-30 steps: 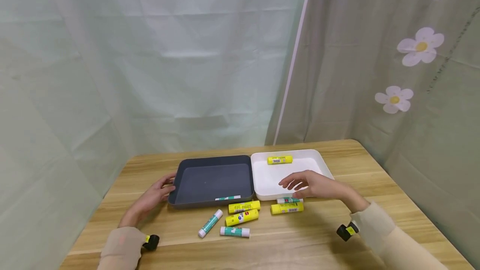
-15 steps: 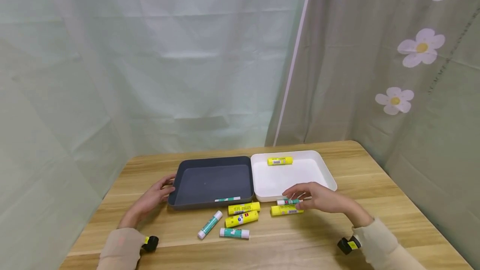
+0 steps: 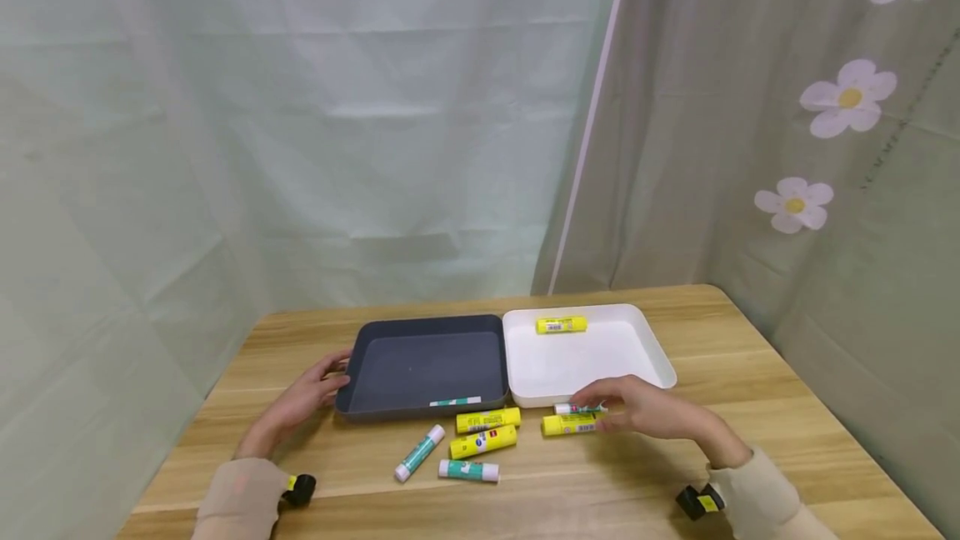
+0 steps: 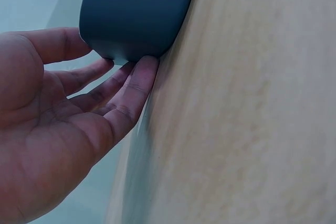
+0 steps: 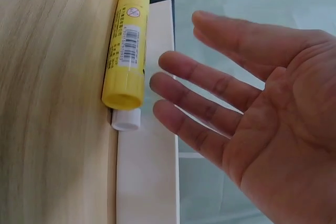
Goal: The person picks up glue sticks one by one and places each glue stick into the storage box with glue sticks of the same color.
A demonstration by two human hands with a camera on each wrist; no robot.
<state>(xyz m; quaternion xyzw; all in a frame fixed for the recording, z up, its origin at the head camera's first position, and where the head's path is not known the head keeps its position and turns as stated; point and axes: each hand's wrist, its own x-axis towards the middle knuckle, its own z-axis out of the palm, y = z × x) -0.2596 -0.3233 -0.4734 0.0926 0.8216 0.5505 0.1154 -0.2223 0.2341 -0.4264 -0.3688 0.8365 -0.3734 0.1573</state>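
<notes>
My left hand (image 3: 306,397) touches the left wall of a dark grey tray (image 3: 427,363); in the left wrist view its fingertips rest against the tray's corner (image 4: 134,17). Over the front edge of the white tray (image 3: 600,361) is my right hand (image 3: 651,408), fingers spread. Close to them lie a yellow glue stick (image 3: 562,425) and, behind it, a green-and-white glue stick (image 3: 567,408), partly hidden by the hand. In the right wrist view, the fingers stand apart from the yellow glue stick (image 5: 125,51), with a white cap (image 5: 126,120) showing beneath it.
One yellow glue stick (image 3: 561,325) lies in the white tray, and a green-and-white one (image 3: 456,401) inside the dark tray's front edge. Before the trays are two yellow glue sticks (image 3: 483,442) and two green-and-white ones (image 3: 469,471). Curtains hang behind the wooden table (image 3: 540,511).
My right hand has come down and toward me, from above the white tray to beside the two glue sticks at its front. The left hand stays at the dark tray.
</notes>
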